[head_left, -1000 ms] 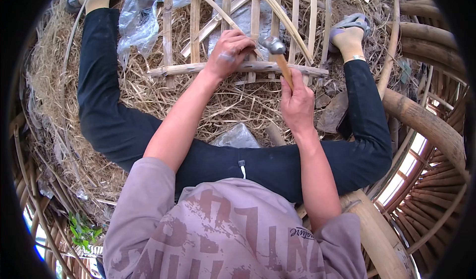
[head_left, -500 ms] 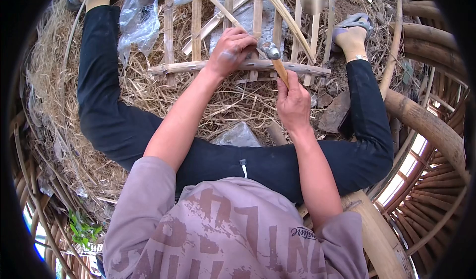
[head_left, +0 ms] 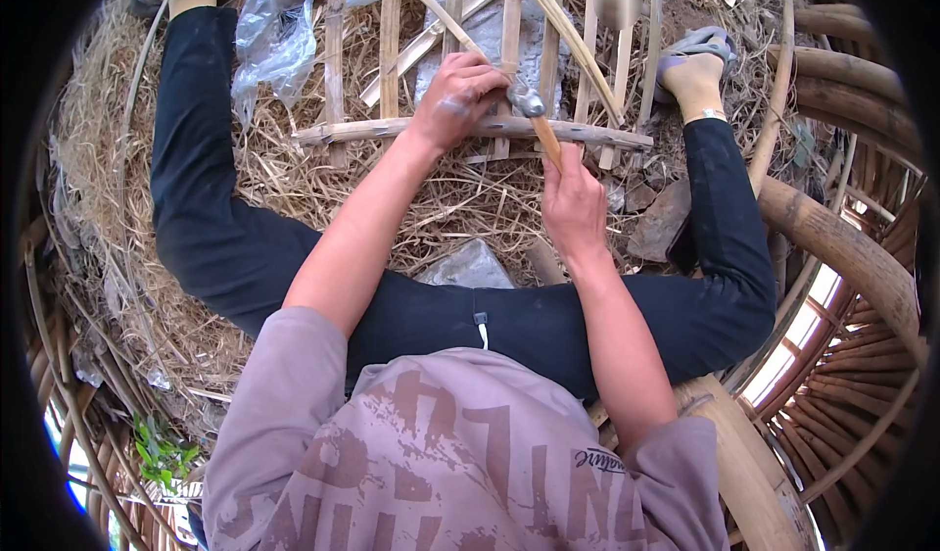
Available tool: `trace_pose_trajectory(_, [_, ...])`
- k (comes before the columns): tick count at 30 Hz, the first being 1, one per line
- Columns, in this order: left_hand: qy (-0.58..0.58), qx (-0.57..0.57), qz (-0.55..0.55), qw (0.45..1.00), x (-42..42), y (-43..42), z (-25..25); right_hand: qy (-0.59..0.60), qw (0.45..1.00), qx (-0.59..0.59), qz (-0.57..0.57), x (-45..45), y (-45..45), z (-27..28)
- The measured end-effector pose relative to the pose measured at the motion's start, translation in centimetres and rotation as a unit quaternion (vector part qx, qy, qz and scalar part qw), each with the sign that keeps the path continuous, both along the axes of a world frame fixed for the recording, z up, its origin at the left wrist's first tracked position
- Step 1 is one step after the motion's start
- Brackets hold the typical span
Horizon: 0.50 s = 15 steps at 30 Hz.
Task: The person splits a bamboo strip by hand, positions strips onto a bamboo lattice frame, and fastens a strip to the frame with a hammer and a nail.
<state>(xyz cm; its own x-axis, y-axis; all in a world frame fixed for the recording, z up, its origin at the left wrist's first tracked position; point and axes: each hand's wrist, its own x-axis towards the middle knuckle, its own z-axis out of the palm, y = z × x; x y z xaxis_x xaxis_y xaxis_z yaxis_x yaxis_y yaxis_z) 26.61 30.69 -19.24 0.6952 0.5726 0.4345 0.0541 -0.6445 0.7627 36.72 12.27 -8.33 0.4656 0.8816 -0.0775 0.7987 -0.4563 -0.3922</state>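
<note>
My right hand [head_left: 574,201] is closed round the wooden handle of a hammer [head_left: 548,141], whose metal head points up and to the left. That head is close beside the fingertips of my left hand [head_left: 456,100]. The left fingers are pinched together above a wooden crossbar [head_left: 377,131]; what they hold, if anything, is hidden. Several upright bamboo slats [head_left: 390,47] meet the crossbar and form a rack-like frame. A thin slanting strip [head_left: 428,7] runs down to my left hand. Behind the slats lies a grey slab [head_left: 534,42].
Straw [head_left: 284,174] covers the ground. Clear plastic sheeting [head_left: 279,37] lies at the upper left. A grey block [head_left: 468,265] sits between my legs, with a stone [head_left: 661,223] to its right. Thick curved bamboo poles [head_left: 832,233] line the right side. My feet flank the frame.
The hammer head has shifted slightly left toward my left fingers, and my right hand has moved a little left with it. My left hand stays almost in place.
</note>
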Motion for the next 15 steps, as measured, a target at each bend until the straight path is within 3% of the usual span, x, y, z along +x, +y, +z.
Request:
trace_pose_trajectory(2, [-0.005, 0.005, 0.007, 1.0, -0.16, -0.07, 0.17, 0.004, 0.998, 0.061, -0.012, -0.4, -0.14, -0.06])
trace_pose_trajectory(6, [-0.002, 0.003, 0.004, 1.0, 0.06, -0.18, 0.01, -0.006, 1.0, -0.025, 0.014, 0.09, -0.02, -0.4])
trace_pose_trajectory(10, [-0.004, 0.01, 0.002, 1.0, -0.02, 0.2, -0.12, 0.005, 0.998, 0.056, -0.006, -0.54, -0.41, -0.64])
trace_pose_trajectory(13, [0.002, 0.008, 0.004, 1.0, 0.07, -0.2, -0.12, 0.01, 0.999, -0.053, -0.008, -0.35, 0.1, -0.59])
trace_pose_trajectory(15, [-0.001, 0.01, 0.002, 1.0, -0.03, -0.08, 0.04, -0.003, 1.0, 0.001, -0.008, -0.26, -0.21, -0.85])
